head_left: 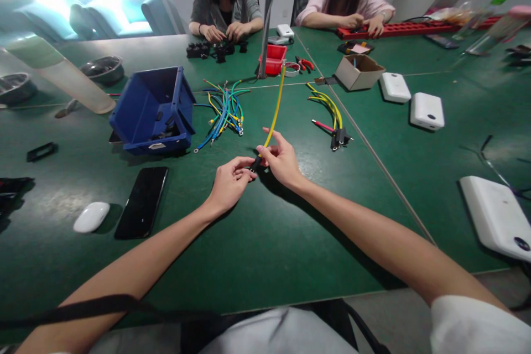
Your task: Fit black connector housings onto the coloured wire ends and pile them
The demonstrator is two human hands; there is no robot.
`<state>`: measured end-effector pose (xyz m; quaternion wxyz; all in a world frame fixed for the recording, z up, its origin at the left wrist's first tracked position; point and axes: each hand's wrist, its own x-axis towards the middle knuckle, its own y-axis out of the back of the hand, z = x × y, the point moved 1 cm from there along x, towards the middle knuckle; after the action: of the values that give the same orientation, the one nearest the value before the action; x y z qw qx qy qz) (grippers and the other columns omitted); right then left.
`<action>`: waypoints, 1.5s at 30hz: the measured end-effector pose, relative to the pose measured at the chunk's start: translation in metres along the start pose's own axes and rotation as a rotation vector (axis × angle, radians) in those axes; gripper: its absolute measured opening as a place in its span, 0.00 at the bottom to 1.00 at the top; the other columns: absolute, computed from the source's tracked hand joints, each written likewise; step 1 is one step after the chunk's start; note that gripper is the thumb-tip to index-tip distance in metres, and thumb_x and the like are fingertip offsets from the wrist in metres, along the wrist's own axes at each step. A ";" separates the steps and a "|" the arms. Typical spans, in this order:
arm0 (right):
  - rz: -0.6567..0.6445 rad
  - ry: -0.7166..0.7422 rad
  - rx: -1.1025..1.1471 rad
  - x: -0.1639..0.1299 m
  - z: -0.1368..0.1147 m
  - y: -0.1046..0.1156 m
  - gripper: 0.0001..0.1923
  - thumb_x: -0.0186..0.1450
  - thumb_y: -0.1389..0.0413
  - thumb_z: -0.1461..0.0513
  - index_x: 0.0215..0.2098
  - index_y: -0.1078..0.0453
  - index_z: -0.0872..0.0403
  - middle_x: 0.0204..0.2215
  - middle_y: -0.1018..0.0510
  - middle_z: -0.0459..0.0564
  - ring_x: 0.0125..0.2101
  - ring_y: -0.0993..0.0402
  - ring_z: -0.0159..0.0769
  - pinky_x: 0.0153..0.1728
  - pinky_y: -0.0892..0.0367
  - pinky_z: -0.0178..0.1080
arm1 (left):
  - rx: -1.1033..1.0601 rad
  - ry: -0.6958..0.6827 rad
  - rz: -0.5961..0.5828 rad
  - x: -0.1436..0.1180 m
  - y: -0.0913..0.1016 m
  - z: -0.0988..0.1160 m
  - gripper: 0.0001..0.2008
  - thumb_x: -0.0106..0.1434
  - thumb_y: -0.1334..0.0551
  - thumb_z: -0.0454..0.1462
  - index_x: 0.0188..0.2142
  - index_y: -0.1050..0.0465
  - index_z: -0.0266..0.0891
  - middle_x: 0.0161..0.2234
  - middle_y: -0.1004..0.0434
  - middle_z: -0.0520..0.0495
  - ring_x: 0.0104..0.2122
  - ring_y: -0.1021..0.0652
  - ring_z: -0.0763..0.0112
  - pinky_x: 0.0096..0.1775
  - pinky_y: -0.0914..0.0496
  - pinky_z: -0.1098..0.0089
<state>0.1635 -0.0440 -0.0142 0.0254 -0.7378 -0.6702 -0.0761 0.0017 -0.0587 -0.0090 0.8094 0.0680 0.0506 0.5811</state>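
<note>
In the head view a yellow wire (277,108) rises from between my hands, its upper end free. At its lower end is a small black connector piece (256,164). My left hand (230,183) pinches the connector's lower end between thumb and fingers. With thumb and fingers closed, my right hand (284,163) grips the wire just above the connector. Beyond them to the left lies a pile of loose blue, green and yellow wires (226,108) with ring terminals. To the right, several wires with black connectors (340,137) lie bunched together.
A blue bin (120,119) holding small black parts stands left, near a phone (142,203) and a white mouse (92,217). Behind are a metal post (266,16), a red box (274,60) and a cardboard box (360,73). White devices (495,215) lie right. Two people work across the table.
</note>
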 end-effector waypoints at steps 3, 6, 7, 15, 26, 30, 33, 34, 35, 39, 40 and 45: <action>0.001 -0.006 -0.010 0.000 0.000 0.001 0.31 0.61 0.42 0.53 0.61 0.40 0.53 0.19 0.28 0.39 0.18 0.31 0.28 0.24 0.32 0.33 | 0.001 -0.005 0.005 0.000 0.000 -0.001 0.14 0.58 0.41 0.32 0.44 0.26 0.34 0.39 0.20 0.43 0.33 0.19 0.69 0.38 0.24 0.69; 0.003 -0.007 -0.032 0.000 0.000 0.001 0.32 0.61 0.42 0.53 0.61 0.40 0.53 0.19 0.27 0.39 0.18 0.31 0.29 0.24 0.32 0.33 | -0.004 0.005 0.003 0.000 0.000 -0.001 0.14 0.58 0.40 0.32 0.44 0.26 0.34 0.40 0.20 0.43 0.32 0.19 0.69 0.37 0.24 0.69; 0.005 -0.006 -0.035 0.000 0.000 0.001 0.32 0.61 0.42 0.53 0.61 0.40 0.53 0.19 0.27 0.39 0.18 0.30 0.29 0.24 0.32 0.33 | -0.003 0.010 0.004 0.000 -0.001 -0.001 0.14 0.57 0.40 0.32 0.44 0.27 0.33 0.40 0.20 0.43 0.32 0.19 0.69 0.37 0.24 0.69; 0.025 -0.022 -0.025 0.000 0.002 0.000 0.33 0.60 0.42 0.52 0.61 0.40 0.53 0.19 0.27 0.39 0.18 0.31 0.28 0.23 0.33 0.32 | -0.013 -0.007 0.025 -0.001 -0.002 0.004 0.13 0.57 0.41 0.32 0.42 0.26 0.34 0.39 0.20 0.43 0.31 0.19 0.70 0.36 0.24 0.69; 0.097 -0.006 0.017 -0.005 -0.001 -0.002 0.37 0.59 0.41 0.50 0.62 0.42 0.56 0.18 0.28 0.39 0.18 0.32 0.29 0.23 0.34 0.33 | 0.018 -0.080 0.020 -0.003 -0.001 0.002 0.13 0.57 0.43 0.30 0.42 0.26 0.33 0.38 0.20 0.42 0.33 0.18 0.68 0.35 0.24 0.69; 0.141 0.010 -0.010 -0.007 -0.001 -0.003 0.37 0.59 0.42 0.51 0.63 0.43 0.57 0.18 0.28 0.39 0.18 0.32 0.30 0.23 0.34 0.34 | 0.026 -0.115 0.015 -0.004 -0.001 0.001 0.14 0.57 0.42 0.29 0.42 0.26 0.34 0.41 0.20 0.41 0.34 0.18 0.67 0.38 0.24 0.68; 0.174 0.020 -0.059 -0.012 -0.002 -0.002 0.37 0.60 0.43 0.51 0.63 0.43 0.57 0.19 0.28 0.40 0.18 0.32 0.30 0.23 0.34 0.34 | 0.023 -0.144 0.002 -0.005 -0.001 0.000 0.12 0.57 0.41 0.29 0.42 0.26 0.35 0.41 0.20 0.42 0.34 0.18 0.68 0.39 0.24 0.68; 0.187 0.021 -0.075 -0.014 -0.003 0.000 0.37 0.60 0.43 0.52 0.63 0.43 0.57 0.19 0.27 0.40 0.18 0.32 0.30 0.23 0.34 0.34 | 0.022 -0.151 -0.002 -0.005 -0.001 0.000 0.12 0.58 0.41 0.29 0.41 0.26 0.35 0.40 0.20 0.42 0.34 0.18 0.68 0.39 0.24 0.68; 0.203 0.022 -0.092 -0.015 -0.004 0.002 0.36 0.60 0.43 0.52 0.63 0.42 0.57 0.19 0.27 0.40 0.18 0.32 0.30 0.23 0.34 0.34 | 0.023 -0.155 -0.004 -0.005 -0.001 0.000 0.12 0.58 0.42 0.29 0.41 0.26 0.35 0.40 0.20 0.41 0.34 0.18 0.68 0.39 0.24 0.67; 0.275 0.004 -0.161 -0.022 -0.008 0.017 0.37 0.59 0.43 0.52 0.63 0.42 0.58 0.19 0.28 0.41 0.18 0.31 0.32 0.22 0.33 0.35 | 0.041 -0.165 -0.007 -0.005 -0.001 -0.002 0.11 0.59 0.42 0.30 0.41 0.26 0.34 0.41 0.20 0.40 0.32 0.18 0.68 0.38 0.24 0.66; 0.296 -0.004 -0.183 -0.024 -0.009 0.023 0.37 0.59 0.43 0.52 0.63 0.41 0.58 0.19 0.28 0.41 0.18 0.31 0.32 0.22 0.33 0.35 | 0.055 -0.168 -0.007 -0.005 -0.002 -0.002 0.11 0.60 0.43 0.29 0.41 0.26 0.35 0.41 0.20 0.41 0.32 0.18 0.68 0.38 0.24 0.67; 0.408 -0.048 -0.254 -0.031 -0.014 0.058 0.38 0.59 0.43 0.52 0.64 0.42 0.57 0.19 0.27 0.42 0.18 0.30 0.33 0.22 0.34 0.35 | 0.141 -0.170 -0.005 -0.006 -0.002 -0.002 0.11 0.59 0.44 0.28 0.39 0.25 0.34 0.38 0.19 0.42 0.30 0.19 0.70 0.35 0.25 0.71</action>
<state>0.2174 -0.0820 -0.0016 -0.0686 -0.8568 -0.4928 -0.1356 0.0012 -0.0645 -0.0113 0.8053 0.1740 0.0226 0.5664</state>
